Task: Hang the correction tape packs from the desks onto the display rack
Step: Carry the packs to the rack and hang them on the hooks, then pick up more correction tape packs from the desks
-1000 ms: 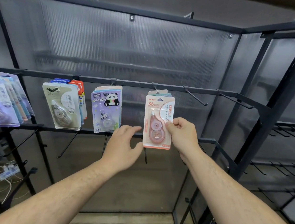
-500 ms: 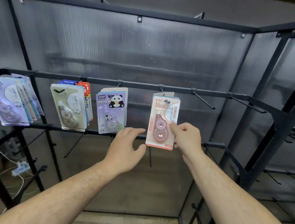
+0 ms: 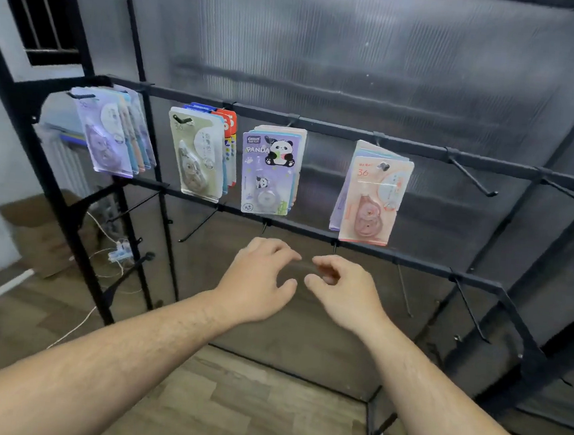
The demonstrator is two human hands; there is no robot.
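Four stacks: correction tape packs (image 3: 268, 174) hang from hooks on the upper rail (image 3: 320, 126); the pink pack (image 3: 372, 203) fronts the rightmost stack, slightly tilted
Left hand (image 3: 260, 277): empty, fingers loosely curled, below the lower rail (image 3: 412, 260)
Right hand (image 3: 345, 290): empty too, just beside the left
Free hook (image 3: 470, 178): bare, right of the pink pack
Next fetch: desks out of view; best to pinch a pack's side, leaving its hang hole clear

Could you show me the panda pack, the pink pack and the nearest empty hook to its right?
panda pack (image 3: 270, 171): head view, middle of its front card.
pink pack (image 3: 374, 202): head view, middle of its front card.
empty hook (image 3: 470, 177): head view, midway along its rod.
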